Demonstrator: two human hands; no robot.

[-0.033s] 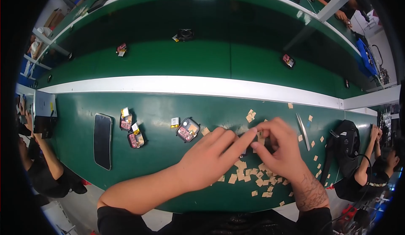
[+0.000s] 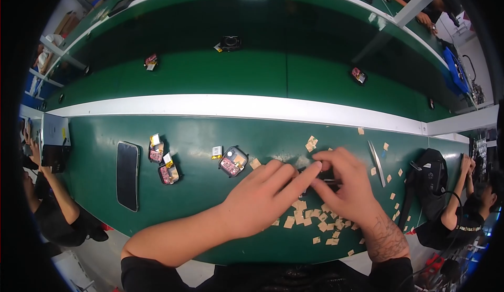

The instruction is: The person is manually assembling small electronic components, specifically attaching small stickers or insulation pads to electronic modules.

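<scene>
My left hand (image 2: 265,192) reaches in over the green table, its index finger stretched toward the right fingertips and the other fingers curled. Facing it, my right hand (image 2: 344,182) is closed, with thumb and index finger bent inward. A small dark thing shows between the two hands, mostly covered by the fingers, so its kind cannot be made out. Many small tan paper squares (image 2: 300,216) lie under and in front of the hands. Left of them is an open watch case (image 2: 233,162) with a pink circuit board inside and a silver battery (image 2: 217,152) beside it.
Two more opened cases (image 2: 169,174) with batteries lie left, near a black smartphone (image 2: 128,176). Tweezers (image 2: 376,164) and a black bag (image 2: 428,179) are at right. Beyond a white rail (image 2: 236,105), more watch parts sit on a green belt. Other people work at both sides.
My right fingers have shifted slightly, and a bit more of the dark thing shows between the hands. The things around them have not moved.
</scene>
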